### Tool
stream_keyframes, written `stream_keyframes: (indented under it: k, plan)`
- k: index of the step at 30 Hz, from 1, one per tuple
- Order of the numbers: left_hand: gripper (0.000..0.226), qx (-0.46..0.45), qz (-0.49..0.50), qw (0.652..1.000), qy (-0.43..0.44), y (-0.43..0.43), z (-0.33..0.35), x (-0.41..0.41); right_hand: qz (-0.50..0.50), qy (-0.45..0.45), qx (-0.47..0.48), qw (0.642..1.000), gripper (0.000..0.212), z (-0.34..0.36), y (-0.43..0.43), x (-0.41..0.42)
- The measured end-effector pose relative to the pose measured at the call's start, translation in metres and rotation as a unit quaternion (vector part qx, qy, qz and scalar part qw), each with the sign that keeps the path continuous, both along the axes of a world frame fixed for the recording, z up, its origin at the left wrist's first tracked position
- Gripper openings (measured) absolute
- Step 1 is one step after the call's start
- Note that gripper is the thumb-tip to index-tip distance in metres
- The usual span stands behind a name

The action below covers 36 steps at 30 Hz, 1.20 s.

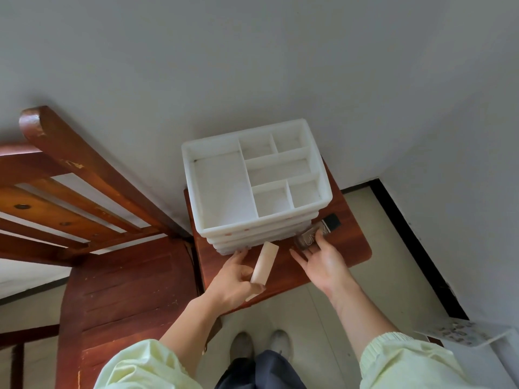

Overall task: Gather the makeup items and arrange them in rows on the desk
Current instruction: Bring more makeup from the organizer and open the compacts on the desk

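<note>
2 items: tube (265, 262), "UN…" btl (307, 238)

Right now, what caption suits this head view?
Left hand holds a cream tube while right hand touches a black-capped bottle beside the white organizer on a wooden table.

Home corner: slatted wooden furniture (84, 192), small wooden desk (351, 248) with white organiser (252, 223), plain wall (252, 51), tiled floor (365, 220).

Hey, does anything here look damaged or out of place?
The wooden frame on the left has chipped finish near its rounded top end. The glass bottle lies on its side on the desk beside the white organizer, under the fingers of the right hand. Nothing looks spilled.
</note>
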<state>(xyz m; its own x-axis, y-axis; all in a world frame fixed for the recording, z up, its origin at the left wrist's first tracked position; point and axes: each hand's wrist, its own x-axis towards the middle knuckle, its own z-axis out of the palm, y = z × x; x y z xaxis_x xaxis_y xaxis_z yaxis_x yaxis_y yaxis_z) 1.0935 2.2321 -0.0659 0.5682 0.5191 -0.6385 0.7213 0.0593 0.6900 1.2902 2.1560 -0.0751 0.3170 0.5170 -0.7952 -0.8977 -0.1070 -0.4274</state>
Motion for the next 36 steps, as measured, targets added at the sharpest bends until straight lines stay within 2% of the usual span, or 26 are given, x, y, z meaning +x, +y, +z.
stream_keyframes:
  k: [2, 4, 10, 13, 17, 22, 24, 29, 33, 36]
  plan:
    - [0.005, 0.004, -0.009, 1.000, 0.018, 0.003, -0.004, 0.001, 0.002, -0.003, -0.002, 1.000, 0.042, -0.001, 0.005, 0.002]
    - [0.016, 0.012, -0.008, 1.000, 0.020, 0.004, -0.006, 0.004, 0.010, -0.010, -0.007, 1.000, 0.041, 0.000, 0.005, 0.005]
    - [0.018, -0.035, 0.022, 0.999, -0.001, -0.005, 0.016, 0.015, 0.029, -0.040, -0.024, 0.998, 0.038, 0.021, -0.025, 0.005]
    - [0.022, -0.066, -0.017, 0.998, -0.016, -0.014, 0.039, 0.022, 0.029, -0.056, -0.015, 0.998, 0.033, 0.049, -0.050, 0.002]
    - [0.016, -0.089, -0.044, 0.994, -0.050, -0.027, 0.074, 0.032, 0.020, -0.101, -0.003, 0.995, 0.023, 0.090, -0.091, -0.007]
    - [0.036, -0.103, -0.123, 0.982, -0.096, -0.051, 0.109, 0.051, -0.033, -0.169, -0.032, 0.985, 0.018, 0.131, -0.152, -0.033]
    - [0.038, -0.099, -0.179, 0.973, -0.107, -0.072, 0.122, 0.060, -0.089, -0.182, -0.047, 0.978, 0.020, 0.139, -0.185, -0.049]
    - [0.032, -0.122, -0.272, 0.948, -0.114, -0.133, 0.146, 0.071, -0.202, -0.200, -0.064, 0.957, 0.026, 0.159, -0.270, -0.104]
    - [0.006, -0.153, -0.357, 0.914, -0.116, -0.212, 0.164, 0.073, -0.270, -0.228, -0.085, 0.931, 0.025, 0.180, -0.356, -0.154]
    - [0.013, -0.180, -0.418, 0.883, -0.118, -0.291, 0.177, 0.061, -0.333, -0.251, -0.119, 0.901, 0.027, 0.192, -0.428, -0.203]
